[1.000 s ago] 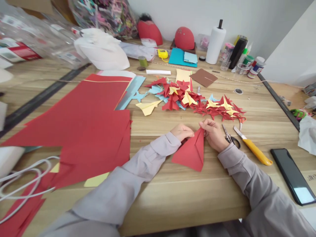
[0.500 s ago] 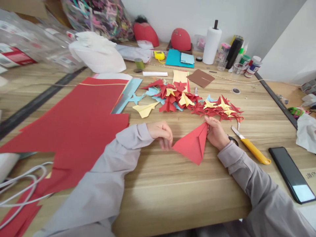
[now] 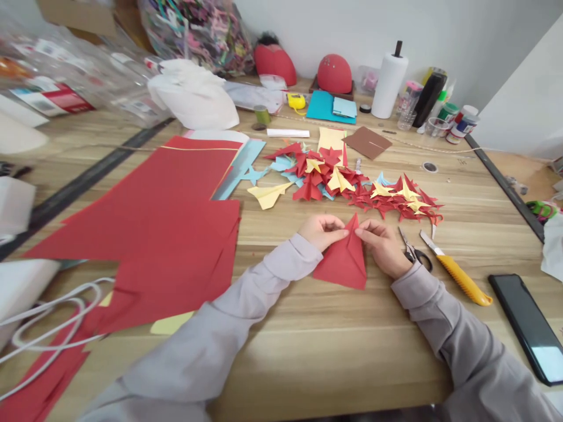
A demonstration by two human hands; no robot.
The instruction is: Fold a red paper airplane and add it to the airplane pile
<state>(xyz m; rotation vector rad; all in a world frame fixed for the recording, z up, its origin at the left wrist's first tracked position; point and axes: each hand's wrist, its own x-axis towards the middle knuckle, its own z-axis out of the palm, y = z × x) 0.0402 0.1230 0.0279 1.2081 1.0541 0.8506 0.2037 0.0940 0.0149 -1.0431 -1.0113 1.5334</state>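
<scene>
Your left hand [image 3: 326,232] and right hand [image 3: 383,245], fingers curled and thumbs pinched, gripped the folded red paper [image 3: 345,261] near its pointed tip, just right of the frame's center, below the pile of folded paper shapes [image 3: 321,173].

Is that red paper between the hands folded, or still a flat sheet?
Folded: the red paper narrows to a point at the top, and creased layers overlap down its front.

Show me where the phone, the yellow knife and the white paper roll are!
Phone [image 3: 523,319]: head view, on its dark screen.
Yellow knife [image 3: 464,279]: head view, on its handle.
White paper roll [image 3: 389,86]: head view, on its side, about halfway up.
</scene>
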